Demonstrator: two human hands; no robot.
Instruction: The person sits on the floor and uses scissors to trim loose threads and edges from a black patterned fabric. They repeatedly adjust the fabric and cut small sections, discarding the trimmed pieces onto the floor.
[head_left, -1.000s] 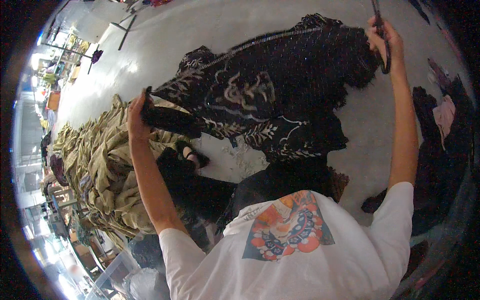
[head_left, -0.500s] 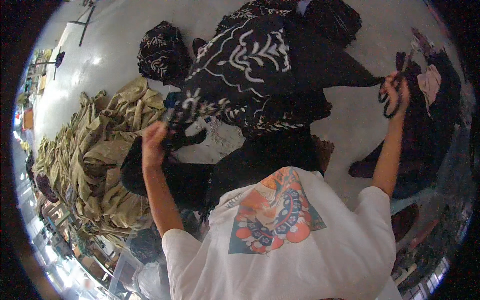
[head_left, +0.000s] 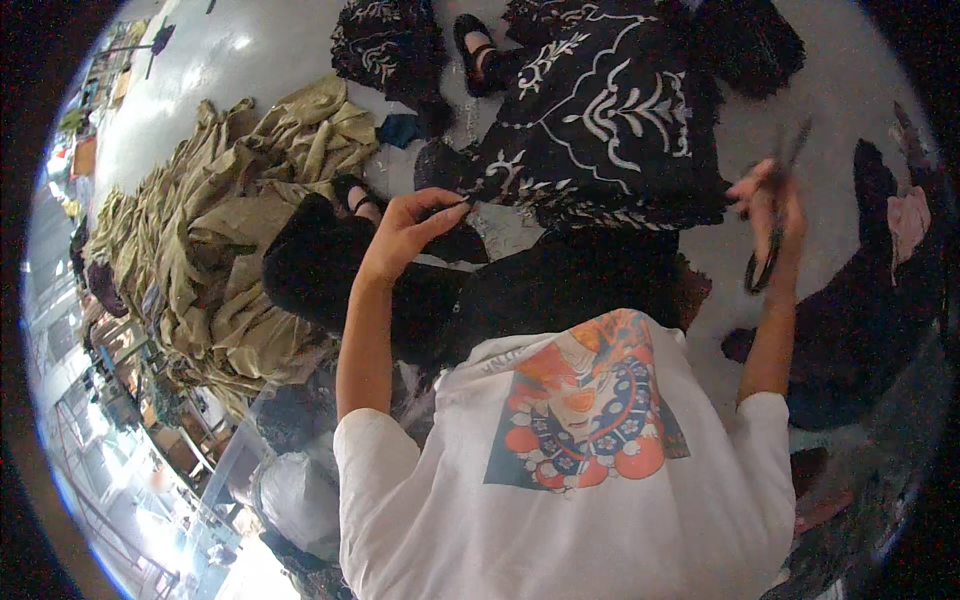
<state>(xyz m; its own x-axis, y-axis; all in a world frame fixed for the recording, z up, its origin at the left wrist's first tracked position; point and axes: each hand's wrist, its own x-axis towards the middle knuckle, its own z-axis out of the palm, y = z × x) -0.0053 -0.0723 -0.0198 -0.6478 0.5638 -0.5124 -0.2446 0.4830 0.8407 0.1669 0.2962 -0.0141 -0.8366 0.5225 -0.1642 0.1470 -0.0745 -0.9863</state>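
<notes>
Left of the dark embroidered cloth (head_left: 610, 120) lies a heap of olive fabric (head_left: 230, 230) on the floor. The left hand (head_left: 405, 235) pinches the cloth's near left edge, arm bent and raised, seemingly to keep it taut. Right of it, the right hand (head_left: 765, 200) grips black scissors (head_left: 775, 235), forearm upright.

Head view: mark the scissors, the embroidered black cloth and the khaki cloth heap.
scissors (head_left: 768, 255), head view, on the handle loops.
embroidered black cloth (head_left: 610, 120), head view, on the white pattern.
khaki cloth heap (head_left: 215, 250), head view, mid-pile.
</notes>
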